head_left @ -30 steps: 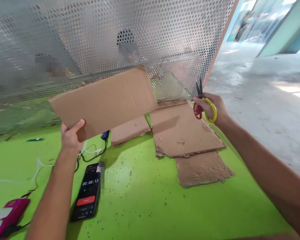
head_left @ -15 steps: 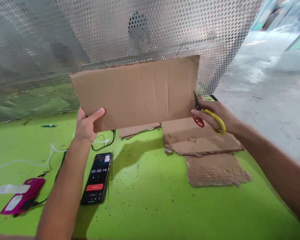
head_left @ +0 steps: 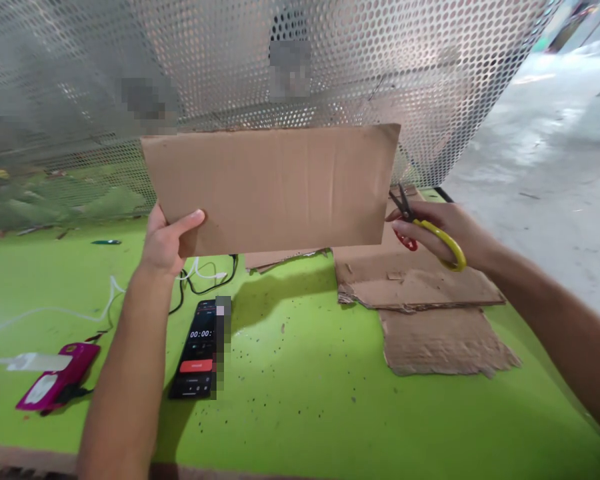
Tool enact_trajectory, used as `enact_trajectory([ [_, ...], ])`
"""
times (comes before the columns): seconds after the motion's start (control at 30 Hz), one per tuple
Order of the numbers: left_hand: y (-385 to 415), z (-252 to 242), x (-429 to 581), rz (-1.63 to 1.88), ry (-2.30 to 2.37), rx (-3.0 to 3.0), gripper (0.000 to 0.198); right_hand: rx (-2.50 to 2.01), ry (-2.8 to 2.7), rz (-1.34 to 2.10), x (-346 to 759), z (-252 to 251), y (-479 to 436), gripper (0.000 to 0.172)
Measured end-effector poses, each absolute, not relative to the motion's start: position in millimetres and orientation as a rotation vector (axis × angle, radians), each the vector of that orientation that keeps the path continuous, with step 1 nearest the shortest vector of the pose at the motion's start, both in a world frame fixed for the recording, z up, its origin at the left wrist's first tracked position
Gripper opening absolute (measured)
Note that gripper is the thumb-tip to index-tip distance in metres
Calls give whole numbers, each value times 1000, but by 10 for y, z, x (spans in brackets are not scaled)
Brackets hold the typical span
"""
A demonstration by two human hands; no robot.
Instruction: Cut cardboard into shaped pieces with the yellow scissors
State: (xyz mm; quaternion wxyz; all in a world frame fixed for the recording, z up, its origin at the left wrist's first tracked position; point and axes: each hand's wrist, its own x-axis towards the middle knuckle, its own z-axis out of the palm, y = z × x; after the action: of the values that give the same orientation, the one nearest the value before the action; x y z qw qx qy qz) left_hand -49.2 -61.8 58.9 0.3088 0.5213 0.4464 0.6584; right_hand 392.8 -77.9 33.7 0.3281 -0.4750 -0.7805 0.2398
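My left hand (head_left: 166,240) grips the lower left corner of a brown cardboard sheet (head_left: 275,187), holding it up level above the green table (head_left: 305,393). My right hand (head_left: 447,230) holds scissors (head_left: 420,227) with one red and one yellow handle. Their dark blades are slightly apart and point at the sheet's right edge.
More cardboard pieces (head_left: 420,293) lie flat at the right of the table. A black phone (head_left: 200,350) showing a timer, a pink phone (head_left: 55,383) and white and black cables (head_left: 195,273) lie at the left. A perforated metal screen (head_left: 230,67) stands behind; people are dimly behind it.
The sheet swung from tilted at the left to level in front of me. My right hand brought the scissors down to its right edge and the blades have parted a little.
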Motion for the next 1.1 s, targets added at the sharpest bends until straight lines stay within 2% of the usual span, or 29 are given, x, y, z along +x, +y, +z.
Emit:
enact_trajectory([
  [0.33,-592,491,-538,1598,1254,1329,72,-1245,-2152,546,3878,280,-772,38],
  [0.6,-584,471,-527,1580,1293,1300,64,-1285,-2174,498,3875,270,-775,40],
  [0.77,-563,451,-588,1629,1286,1274,68,-1296,-2125,559,3884,248,-761,35],
  [0.93,-547,440,-638,1656,1290,1250,63,-1316,-2093,567,3902,188,-719,31],
  [1.1,-559,426,-618,1553,1331,1263,68,-1345,-2166,576,3888,164,-714,35],
])
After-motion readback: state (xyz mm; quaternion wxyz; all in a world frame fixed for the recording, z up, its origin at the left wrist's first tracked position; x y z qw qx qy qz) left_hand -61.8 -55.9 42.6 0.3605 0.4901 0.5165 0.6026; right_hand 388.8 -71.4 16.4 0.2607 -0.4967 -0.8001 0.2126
